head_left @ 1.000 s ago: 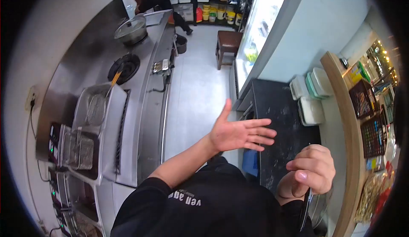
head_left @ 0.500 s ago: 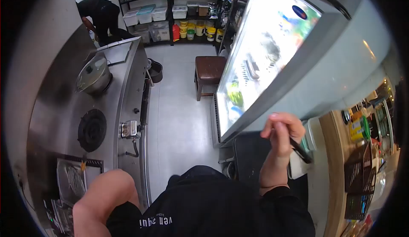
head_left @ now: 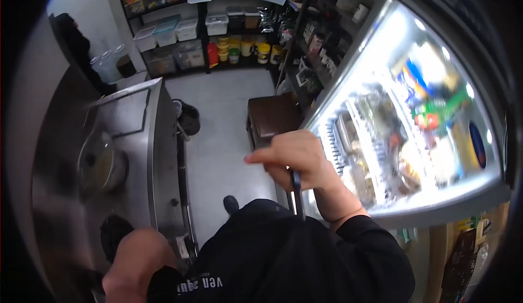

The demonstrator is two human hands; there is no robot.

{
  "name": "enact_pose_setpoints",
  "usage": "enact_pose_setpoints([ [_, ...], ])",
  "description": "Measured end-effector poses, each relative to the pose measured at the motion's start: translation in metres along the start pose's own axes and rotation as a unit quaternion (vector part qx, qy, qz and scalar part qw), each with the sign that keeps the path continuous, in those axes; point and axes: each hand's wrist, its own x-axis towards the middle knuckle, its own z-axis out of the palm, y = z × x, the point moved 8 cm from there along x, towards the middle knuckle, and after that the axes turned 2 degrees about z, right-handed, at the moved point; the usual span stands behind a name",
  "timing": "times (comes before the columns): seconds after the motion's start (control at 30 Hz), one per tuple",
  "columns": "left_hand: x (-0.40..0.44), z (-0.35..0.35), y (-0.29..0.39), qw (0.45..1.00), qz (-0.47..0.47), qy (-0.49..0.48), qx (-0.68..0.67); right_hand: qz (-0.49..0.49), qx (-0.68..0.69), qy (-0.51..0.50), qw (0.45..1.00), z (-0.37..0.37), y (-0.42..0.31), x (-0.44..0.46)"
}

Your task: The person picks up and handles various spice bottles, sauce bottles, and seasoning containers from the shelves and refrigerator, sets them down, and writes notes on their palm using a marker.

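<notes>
My right hand (head_left: 297, 158) is raised in front of the lit glass-door fridge (head_left: 370, 134). Its index finger points out to the left while the other fingers curl round a slim black stick-like object (head_left: 297, 191), whose kind I cannot make out. The object's lower end hangs down in front of my black shirt. Only my bent left arm (head_left: 139, 254) shows at the lower left, beside the stove; the left hand itself is out of view. Packages and trays fill the fridge's shelves, blurred by glare.
A steel stove counter (head_left: 122, 112) with a pot (head_left: 103, 167) runs along the left. Ahead stand a brown stool (head_left: 272, 112), a dark bucket (head_left: 188, 117) and shelves holding white bins (head_left: 217, 25). A person in dark clothes (head_left: 76, 44) is at the far left.
My view has turned rightward, bringing the fridge's contents into sight. My right hand has moved left with the black object, its index finger now extended. The person at the back looks more upright.
</notes>
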Motion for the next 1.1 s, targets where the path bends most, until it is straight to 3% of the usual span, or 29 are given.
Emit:
enact_pose_setpoints([
  [0.03,-0.003,-0.009,-0.027,0.995,0.017,-0.071,-0.061,0.034,-0.016,0.006,0.999,-0.008,0.028,0.013],
  [0.07,-0.014,-0.021,-0.049,0.995,0.022,-0.074,-0.061,0.082,-0.019,0.028,0.996,-0.020,0.055,0.025],
  [0.13,-0.044,-0.056,-0.113,0.992,-0.111,0.040,-0.039,0.175,-0.073,0.121,0.974,-0.044,0.106,0.030],
  [0.17,-0.058,-0.068,-0.148,0.972,-0.204,-0.026,-0.115,0.206,-0.067,0.169,0.962,-0.052,0.134,0.026],
  [0.27,-0.107,-0.098,-0.255,0.962,-0.193,-0.015,-0.191,0.273,-0.089,0.236,0.929,-0.063,0.204,0.023],
  [0.4,-0.159,-0.117,-0.378,0.955,-0.185,0.024,-0.231,0.275,-0.184,0.206,0.921,-0.077,0.282,0.038],
  [0.47,-0.181,-0.129,-0.440,0.942,-0.237,0.076,-0.224,0.303,-0.185,0.234,0.905,-0.092,0.330,0.037],
  [0.53,-0.200,-0.135,-0.492,0.949,-0.228,0.039,-0.214,0.318,-0.192,0.258,0.892,-0.109,0.382,0.038],
  [0.63,-0.213,-0.155,-0.564,0.954,-0.250,0.053,-0.154,0.322,-0.181,0.287,0.884,-0.133,0.462,0.062],
  [0.7,-0.221,-0.181,-0.625,0.922,-0.367,0.093,-0.077,0.350,-0.233,0.285,0.861,-0.147,0.521,0.081],
  [0.83,-0.235,-0.221,-0.713,0.929,-0.365,0.068,-0.017,0.350,-0.253,0.277,0.858,-0.160,0.641,0.112],
  [0.87,-0.242,-0.220,-0.730,0.923,-0.380,0.065,-0.019,0.350,-0.254,0.268,0.861,-0.161,0.666,0.124],
  [0.93,-0.271,-0.241,-0.775,0.849,-0.492,0.179,0.078,0.378,-0.237,0.254,0.858,-0.160,0.713,0.137],
  [1.1,-0.322,-0.256,-0.890,0.827,-0.556,0.086,-0.002,0.398,-0.220,0.232,0.860,-0.169,0.800,0.170],
])
